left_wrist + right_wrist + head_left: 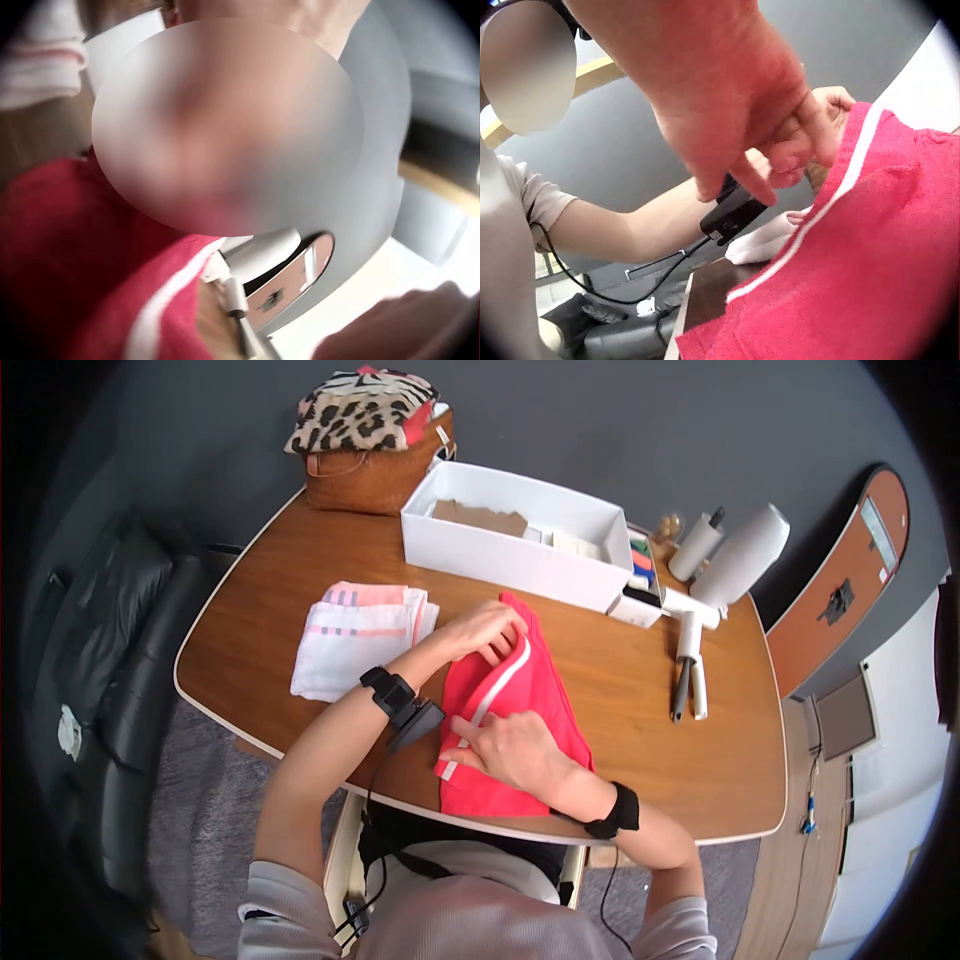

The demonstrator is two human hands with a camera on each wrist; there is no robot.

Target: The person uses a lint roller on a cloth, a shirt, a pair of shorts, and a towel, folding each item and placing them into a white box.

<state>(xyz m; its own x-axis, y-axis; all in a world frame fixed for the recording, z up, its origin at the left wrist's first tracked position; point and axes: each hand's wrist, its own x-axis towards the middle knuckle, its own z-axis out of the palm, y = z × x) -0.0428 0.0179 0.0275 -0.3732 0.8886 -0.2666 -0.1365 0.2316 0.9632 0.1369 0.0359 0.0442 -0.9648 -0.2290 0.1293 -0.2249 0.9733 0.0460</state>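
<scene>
A red towel (515,705) with a white band lies at the table's near edge, partly lifted along the band. My left hand (487,632) pinches its far edge, fingers curled over the fabric. Nearer to me, my right hand (520,750) is over the towel's left side, index finger and thumb spread beside the white band. In the right wrist view no fabric shows between those fingers, and the band (847,184) runs in a long line past them. To the left lies a folded white towel (345,650) with pink and grey stripes.
Behind the towels stands a long white box (500,555) with a brown item inside. A brown basket (365,480) topped with animal-print cloth is at the far left. On the right are a lint roller (689,640), small box (634,606) and white bottles (740,555).
</scene>
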